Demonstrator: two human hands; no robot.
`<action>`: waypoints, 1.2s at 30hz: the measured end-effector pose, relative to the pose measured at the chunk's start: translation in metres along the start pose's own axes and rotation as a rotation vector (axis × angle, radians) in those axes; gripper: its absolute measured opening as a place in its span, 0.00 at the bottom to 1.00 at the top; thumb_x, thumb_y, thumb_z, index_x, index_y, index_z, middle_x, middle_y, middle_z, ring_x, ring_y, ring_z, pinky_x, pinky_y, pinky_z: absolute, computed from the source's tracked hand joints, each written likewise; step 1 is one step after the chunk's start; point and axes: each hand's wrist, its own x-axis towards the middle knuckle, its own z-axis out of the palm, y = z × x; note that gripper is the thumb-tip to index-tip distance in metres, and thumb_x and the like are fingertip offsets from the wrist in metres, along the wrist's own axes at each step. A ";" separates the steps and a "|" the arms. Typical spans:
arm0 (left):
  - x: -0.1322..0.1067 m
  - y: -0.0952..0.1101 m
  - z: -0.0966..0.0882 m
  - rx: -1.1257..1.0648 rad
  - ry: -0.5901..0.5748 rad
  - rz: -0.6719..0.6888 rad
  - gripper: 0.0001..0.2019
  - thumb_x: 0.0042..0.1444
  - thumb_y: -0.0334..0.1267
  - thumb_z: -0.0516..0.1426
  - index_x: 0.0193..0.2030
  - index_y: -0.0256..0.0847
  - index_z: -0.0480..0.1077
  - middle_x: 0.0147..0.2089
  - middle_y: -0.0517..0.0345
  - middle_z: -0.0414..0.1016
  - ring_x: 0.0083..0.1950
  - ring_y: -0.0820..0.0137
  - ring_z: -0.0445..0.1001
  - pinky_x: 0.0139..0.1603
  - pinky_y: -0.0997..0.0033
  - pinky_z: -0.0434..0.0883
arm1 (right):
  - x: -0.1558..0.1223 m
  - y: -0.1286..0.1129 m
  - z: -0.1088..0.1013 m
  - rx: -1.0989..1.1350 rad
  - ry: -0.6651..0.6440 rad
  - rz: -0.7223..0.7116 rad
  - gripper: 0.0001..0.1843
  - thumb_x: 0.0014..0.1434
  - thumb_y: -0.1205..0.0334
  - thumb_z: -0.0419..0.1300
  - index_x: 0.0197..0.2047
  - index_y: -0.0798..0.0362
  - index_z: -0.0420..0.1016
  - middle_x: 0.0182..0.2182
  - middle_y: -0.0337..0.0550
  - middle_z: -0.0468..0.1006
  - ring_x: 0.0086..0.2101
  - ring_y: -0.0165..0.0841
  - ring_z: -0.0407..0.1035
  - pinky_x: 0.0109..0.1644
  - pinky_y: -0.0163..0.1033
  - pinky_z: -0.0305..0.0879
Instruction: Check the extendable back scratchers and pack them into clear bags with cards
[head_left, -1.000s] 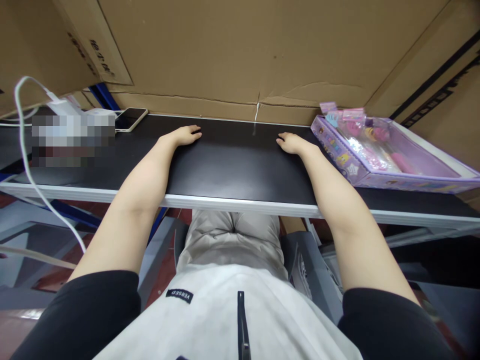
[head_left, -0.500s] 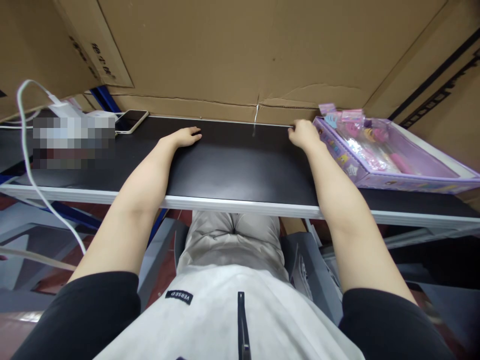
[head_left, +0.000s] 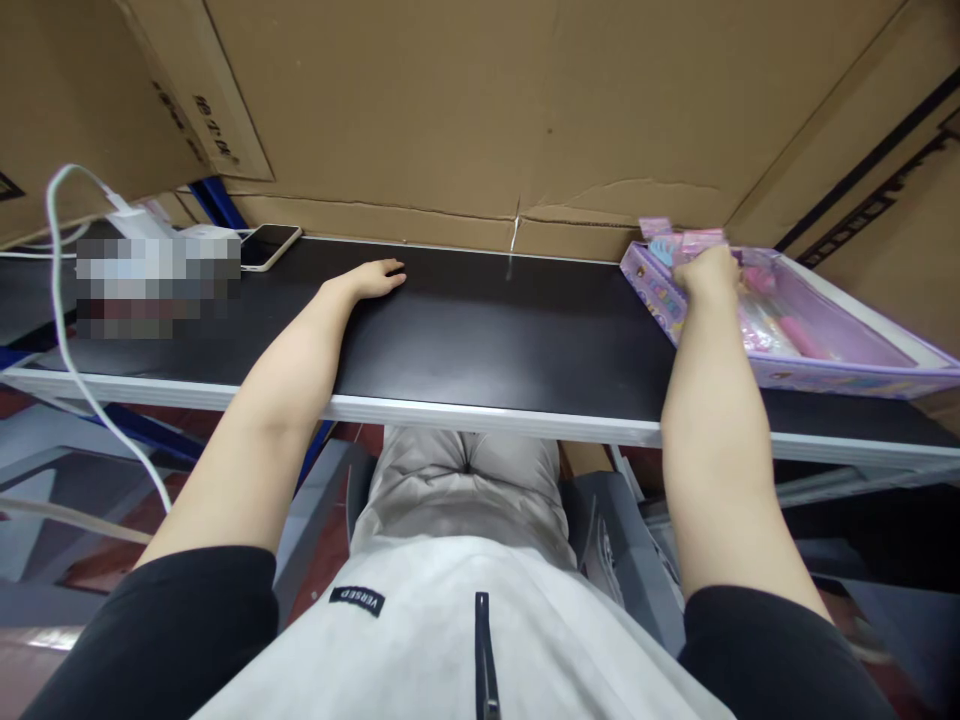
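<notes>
My left hand [head_left: 377, 279] lies on the black tabletop [head_left: 480, 330], palm down with its fingers stretched out, and nothing is in it. Over at the right, my right hand [head_left: 707, 272] reaches into a shallow purple cardboard box [head_left: 847, 378] with a printed rim. The hand is over small packets in clear plastic with pink tops [head_left: 703, 240]. Its fingers bend down among them and are mostly hidden, so I cannot see whether they grip one. Beside it in the box lie more pink items [head_left: 796, 335] in clear wrapping.
A phone [head_left: 270, 247] lies at the back left, near a white charger [head_left: 135, 220] with a looping white cable [head_left: 56, 270]. Something beside them is blurred out. Cardboard walls [head_left: 420, 120] rise behind the table. A pale metal edge [head_left: 480, 415] runs along its front.
My right hand has moved right from the tabletop beside the purple box to over the packets inside it. My left hand stays in place on the table.
</notes>
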 end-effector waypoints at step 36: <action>0.002 -0.003 0.001 -0.004 0.003 0.011 0.35 0.76 0.47 0.48 0.85 0.36 0.61 0.86 0.54 0.59 0.87 0.65 0.58 0.85 0.72 0.53 | -0.001 -0.006 0.011 0.007 -0.093 -0.028 0.26 0.70 0.78 0.60 0.69 0.74 0.78 0.67 0.77 0.77 0.70 0.55 0.73 0.72 0.50 0.70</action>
